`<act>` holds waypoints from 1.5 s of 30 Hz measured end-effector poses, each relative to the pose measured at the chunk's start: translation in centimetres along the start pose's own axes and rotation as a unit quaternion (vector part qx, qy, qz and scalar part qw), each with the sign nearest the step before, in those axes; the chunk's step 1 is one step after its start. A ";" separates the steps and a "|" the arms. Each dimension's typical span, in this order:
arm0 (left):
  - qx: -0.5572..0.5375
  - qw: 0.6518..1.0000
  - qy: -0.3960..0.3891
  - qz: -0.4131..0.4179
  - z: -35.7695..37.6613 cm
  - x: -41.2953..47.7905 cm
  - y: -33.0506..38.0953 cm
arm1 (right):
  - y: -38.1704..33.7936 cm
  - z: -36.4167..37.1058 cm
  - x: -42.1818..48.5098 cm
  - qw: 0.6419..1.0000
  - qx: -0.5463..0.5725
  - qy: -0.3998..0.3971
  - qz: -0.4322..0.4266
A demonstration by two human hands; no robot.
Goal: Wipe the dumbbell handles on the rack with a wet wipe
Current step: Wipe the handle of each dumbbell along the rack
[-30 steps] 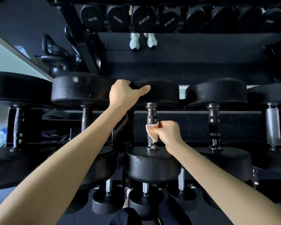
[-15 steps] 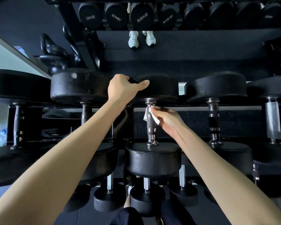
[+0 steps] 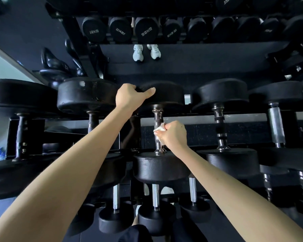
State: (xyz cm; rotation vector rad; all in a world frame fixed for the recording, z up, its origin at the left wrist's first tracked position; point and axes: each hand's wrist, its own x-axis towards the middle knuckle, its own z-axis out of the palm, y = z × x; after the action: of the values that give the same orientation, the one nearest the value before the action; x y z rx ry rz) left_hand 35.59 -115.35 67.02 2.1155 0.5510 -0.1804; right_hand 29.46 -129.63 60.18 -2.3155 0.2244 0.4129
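Right now you are mid-wipe on one dumbbell handle (image 3: 158,116): your right hand (image 3: 173,135) is closed round the chrome bar with the wet wipe (image 3: 159,128) bunched between your fingers and the metal, a white corner sticking out on the thumb side. That hand sits on the lower half of the bar, closer to the near head (image 3: 159,166) just below your wrist than to the far head (image 3: 166,95) above your knuckles.

Your left hand (image 3: 129,97), up and to the left of the right one, grips the edge of that far head, fingers curled over its top and thumb laid along the rubber. I judge that this is to steady the weight on the rack (image 3: 199,117) while you rub.

The next move, as I read it, calls for a full stroke along the bar to both collars, with a twist of the wrist so the wipe reaches the underside you cannot see. Keep the wipe folded thick, since the textured grip may snag it. After that, the next handle (image 3: 219,126) stands just to the right of your right hand; shift your left hand to its head first. Which of the other handles are already clean I cannot tell
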 end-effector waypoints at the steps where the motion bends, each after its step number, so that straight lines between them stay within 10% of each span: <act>1: 0.012 1.000 -0.008 0.007 -0.2 -0.3 -0.1 | 0.1 -0.3 -0.1 1.000 0.001 0.005 0.000; 6: 0.012 0.993 0.110 0.050 -0.9 -3.9 -1.5 | 0.0 -1.1 -1.0 0.980 0.124 0.158 0.010; 13: -0.063 0.997 -0.047 0.002 2.8 -6.6 -4.8 | -2.1 -0.6 -2.2 0.986 0.109 -0.119 0.052; 24: -0.084 0.989 -0.042 -0.110 7.1 -5.0 -5.4 | 0.4 -3.4 -4.4 0.999 0.001 -0.014 -0.045; 34: -0.335 0.902 0.006 -0.273 8.7 -2.6 -5.3 | 3.5 -1.2 -5.5 0.992 0.081 0.080 -0.046; 40: -0.461 0.832 -0.114 -0.289 8.5 -2.5 -5.8 | 3.3 -1.1 -5.6 0.991 0.091 0.095 -0.037; 45: -0.300 0.936 -0.020 -0.181 9.1 -2.9 -5.8 | 3.8 -0.8 -5.6 0.991 0.067 0.103 -0.057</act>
State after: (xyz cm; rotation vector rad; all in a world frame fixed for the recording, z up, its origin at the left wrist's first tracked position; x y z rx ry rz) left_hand 31.11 -120.90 58.38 1.4045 0.8481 -0.2270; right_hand 23.35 -132.65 60.19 -2.2255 0.2123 0.0975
